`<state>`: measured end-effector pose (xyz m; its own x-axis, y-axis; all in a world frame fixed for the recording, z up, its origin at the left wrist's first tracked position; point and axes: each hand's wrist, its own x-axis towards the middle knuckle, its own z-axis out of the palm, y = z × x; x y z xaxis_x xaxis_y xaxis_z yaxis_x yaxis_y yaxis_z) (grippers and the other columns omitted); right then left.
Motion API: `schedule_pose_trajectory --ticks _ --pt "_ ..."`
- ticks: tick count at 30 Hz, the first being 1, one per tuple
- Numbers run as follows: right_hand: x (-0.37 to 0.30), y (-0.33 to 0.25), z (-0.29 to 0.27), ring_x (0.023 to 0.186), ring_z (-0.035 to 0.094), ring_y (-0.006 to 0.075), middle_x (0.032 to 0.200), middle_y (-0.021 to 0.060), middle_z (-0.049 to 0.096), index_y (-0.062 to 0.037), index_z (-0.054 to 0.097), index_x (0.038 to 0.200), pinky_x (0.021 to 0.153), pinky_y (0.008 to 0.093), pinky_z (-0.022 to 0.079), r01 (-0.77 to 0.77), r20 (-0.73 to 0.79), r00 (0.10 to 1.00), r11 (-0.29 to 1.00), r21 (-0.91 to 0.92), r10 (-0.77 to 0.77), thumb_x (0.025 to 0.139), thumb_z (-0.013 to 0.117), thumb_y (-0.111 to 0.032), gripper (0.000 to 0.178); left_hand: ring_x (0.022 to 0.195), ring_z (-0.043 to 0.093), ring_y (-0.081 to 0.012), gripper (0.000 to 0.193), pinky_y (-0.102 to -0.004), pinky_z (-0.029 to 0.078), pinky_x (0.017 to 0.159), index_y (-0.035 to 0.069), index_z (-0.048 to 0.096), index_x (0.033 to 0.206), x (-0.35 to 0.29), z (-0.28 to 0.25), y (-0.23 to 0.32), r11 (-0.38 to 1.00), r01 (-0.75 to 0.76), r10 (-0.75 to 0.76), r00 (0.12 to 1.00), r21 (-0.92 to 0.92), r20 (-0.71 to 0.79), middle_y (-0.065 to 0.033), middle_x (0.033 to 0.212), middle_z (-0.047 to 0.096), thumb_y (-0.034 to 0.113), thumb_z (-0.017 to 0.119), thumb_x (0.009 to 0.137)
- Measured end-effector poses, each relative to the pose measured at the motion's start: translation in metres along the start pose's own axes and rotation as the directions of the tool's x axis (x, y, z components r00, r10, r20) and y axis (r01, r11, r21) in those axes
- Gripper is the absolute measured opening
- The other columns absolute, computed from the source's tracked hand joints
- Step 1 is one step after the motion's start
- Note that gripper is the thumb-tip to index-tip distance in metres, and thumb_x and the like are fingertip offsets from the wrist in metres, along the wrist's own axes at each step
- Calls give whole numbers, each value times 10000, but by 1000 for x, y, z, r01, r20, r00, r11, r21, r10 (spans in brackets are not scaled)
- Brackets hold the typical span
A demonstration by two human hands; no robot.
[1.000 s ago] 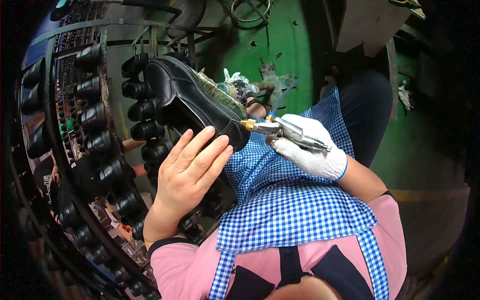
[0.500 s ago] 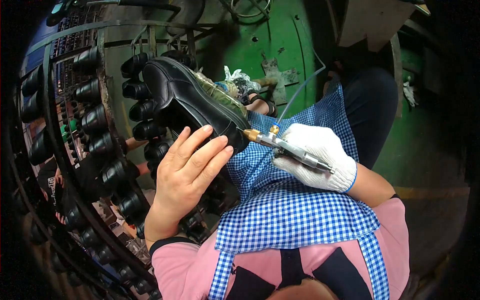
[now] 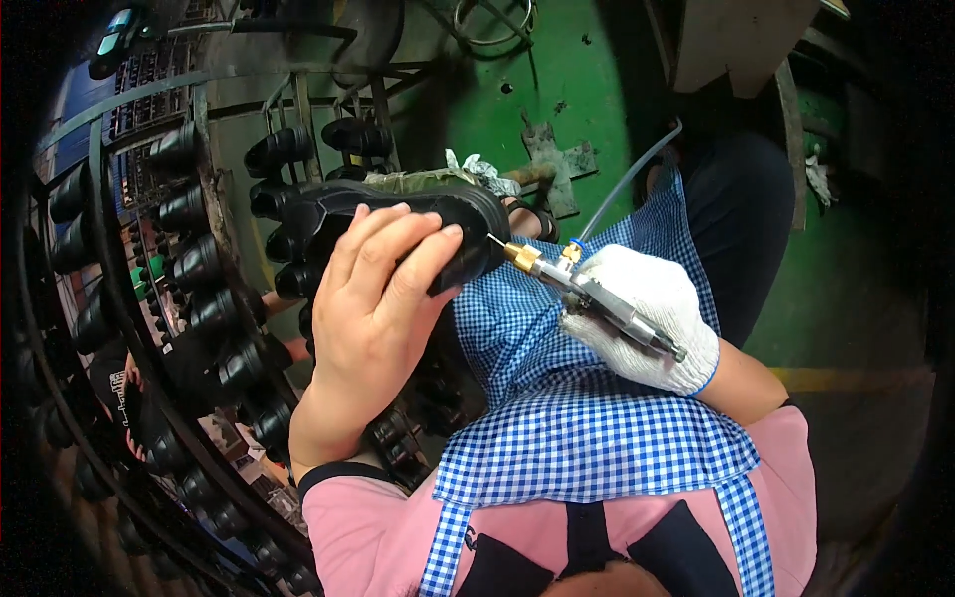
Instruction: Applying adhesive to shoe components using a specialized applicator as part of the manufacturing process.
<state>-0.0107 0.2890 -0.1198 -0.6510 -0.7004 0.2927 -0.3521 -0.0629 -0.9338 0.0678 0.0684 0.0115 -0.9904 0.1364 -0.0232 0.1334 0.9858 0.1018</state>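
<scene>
A black leather shoe point(image 3: 453, 221) is gripped at its heel end by my bare left hand point(image 3: 383, 289), with the fingers wrapped over the upper. The shoe lies tilted, its toe pointing to the left. In my right hand point(image 3: 647, 313), which wears a white knit glove, is a small metal spray gun point(image 3: 607, 306) with a brass nozzle. Its thin needle-like tip is at the back of the shoe's heel; whether it touches I cannot tell. From the gun's blue-ringed fitting a grey air hose point(image 3: 629, 179) runs up and away.
On the left a metal rack point(image 3: 92, 189) carries several rows of black shoes point(image 3: 204, 264). A padded, wrapped support point(image 3: 423, 181) stands behind the held shoe, on a metal base point(image 3: 559, 164). A wooden stand point(image 3: 741, 45) is at the upper right. Another person's arm shows beyond the rack.
The shoe has been turned and tilted in my left hand, its toe dropping lower and farther left. My right hand with the spray gun has shifted slightly right and down.
</scene>
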Motion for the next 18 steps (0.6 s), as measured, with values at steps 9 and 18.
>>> schedule_pose_trajectory --ticks 9,18 --pt "52 10 11 665 663 268 775 97 646 -84 721 938 600 328 534 -57 -114 992 997 -41 52 890 752 -257 183 1018 600 -349 480 -426 524 823 53 584 1246 44 3 -23 969 184 -160 976 166 -150 -137 1160 588 175 778 824" --pt "99 26 61 651 646 279 765 119 630 -66 725 992 588 355 518 -61 -176 981 993 101 78 899 752 -276 232 976 651 -365 478 -453 541 792 11 611 1117 59 0 -76 832 406 -355 913 377 -201 -152 1076 626 443 676 923"
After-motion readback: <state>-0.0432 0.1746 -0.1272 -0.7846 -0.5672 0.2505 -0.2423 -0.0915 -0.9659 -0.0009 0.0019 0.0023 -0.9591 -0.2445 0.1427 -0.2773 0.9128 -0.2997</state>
